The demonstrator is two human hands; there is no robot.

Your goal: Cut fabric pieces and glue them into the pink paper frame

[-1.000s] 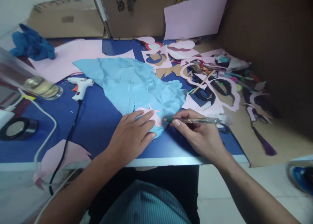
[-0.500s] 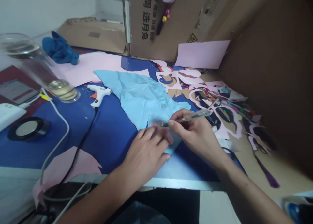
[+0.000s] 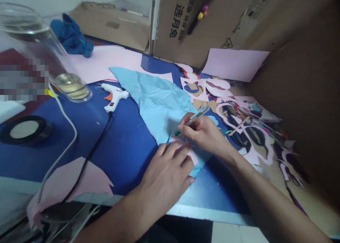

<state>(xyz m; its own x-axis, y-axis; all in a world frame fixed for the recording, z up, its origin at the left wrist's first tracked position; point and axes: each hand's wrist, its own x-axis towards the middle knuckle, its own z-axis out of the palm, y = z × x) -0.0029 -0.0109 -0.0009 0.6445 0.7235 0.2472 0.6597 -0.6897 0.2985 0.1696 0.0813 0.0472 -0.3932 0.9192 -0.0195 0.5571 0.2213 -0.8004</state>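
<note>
1 pink paper cutout (image 3: 193,157) under left hand (image 3: 166,174), pen (image 3: 191,118) in right hand (image 3: 203,133)

right hand (image 3: 204,134) grips a pen (image 3: 192,118), left hand (image 3: 166,168) presses pink paper (image 3: 193,158).

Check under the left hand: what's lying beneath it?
The left hand presses a pink paper cutout onto a crumpled light blue sheet. Only the cutout's edges show; the palm and fingers hide the rest.

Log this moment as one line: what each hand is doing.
left hand: pressing pink paper cutout on light-blue paper | right hand: holding clear pen
</note>
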